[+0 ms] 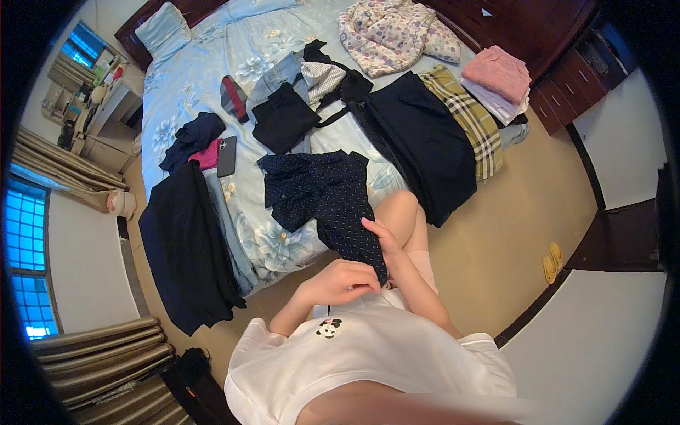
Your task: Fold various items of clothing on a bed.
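A navy polka-dot shirt (340, 205) stretches from the near edge of the bed down to my lap. My right hand (386, 242) grips its right edge, thumb on top and the other fingers behind the cloth. Beside the shirt's lower end, my left hand (346, 280) has its fingers curled and closed at the cloth; the fingertips are partly hidden. The shirt's upper part lies spread and wrinkled on the bed. Just beyond it sits a folded black garment (285, 119).
Black trousers (188, 248) hang over the bed's left edge, near a phone (226, 156). More dark trousers (418, 142) and a plaid garment (464, 117) lie at right, beside a folded pink item (497, 74). A flowered quilt (386, 35) is farther back. Yellow slippers (552, 262) rest on the floor.
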The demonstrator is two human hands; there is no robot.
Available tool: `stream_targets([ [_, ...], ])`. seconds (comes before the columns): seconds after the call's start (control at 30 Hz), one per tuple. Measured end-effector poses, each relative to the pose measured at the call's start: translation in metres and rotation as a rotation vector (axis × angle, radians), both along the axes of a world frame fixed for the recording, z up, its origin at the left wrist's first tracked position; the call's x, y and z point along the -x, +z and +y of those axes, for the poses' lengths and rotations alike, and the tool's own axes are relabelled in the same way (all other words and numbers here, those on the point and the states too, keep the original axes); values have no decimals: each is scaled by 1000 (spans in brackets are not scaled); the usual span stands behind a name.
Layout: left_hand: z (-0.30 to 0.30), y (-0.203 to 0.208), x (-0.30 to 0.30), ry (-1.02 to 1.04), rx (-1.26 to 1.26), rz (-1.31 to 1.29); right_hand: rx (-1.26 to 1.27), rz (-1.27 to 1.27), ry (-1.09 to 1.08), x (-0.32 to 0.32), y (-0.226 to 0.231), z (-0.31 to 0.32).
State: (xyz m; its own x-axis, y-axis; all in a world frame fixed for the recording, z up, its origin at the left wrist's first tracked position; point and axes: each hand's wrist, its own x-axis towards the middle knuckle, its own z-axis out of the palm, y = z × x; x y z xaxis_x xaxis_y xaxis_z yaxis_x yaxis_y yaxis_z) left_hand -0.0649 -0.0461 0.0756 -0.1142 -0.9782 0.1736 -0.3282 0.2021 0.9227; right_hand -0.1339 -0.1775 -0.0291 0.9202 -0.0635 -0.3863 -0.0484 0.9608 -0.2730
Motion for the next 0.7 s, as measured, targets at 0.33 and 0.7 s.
stream_targets([
  [0.33,-17,21,-27,889,155,-71,424,-31,17,19,66,-23],
  [0.7,-10,-3,-71,996,238,-365,576,4,-32,21,42,-14],
])
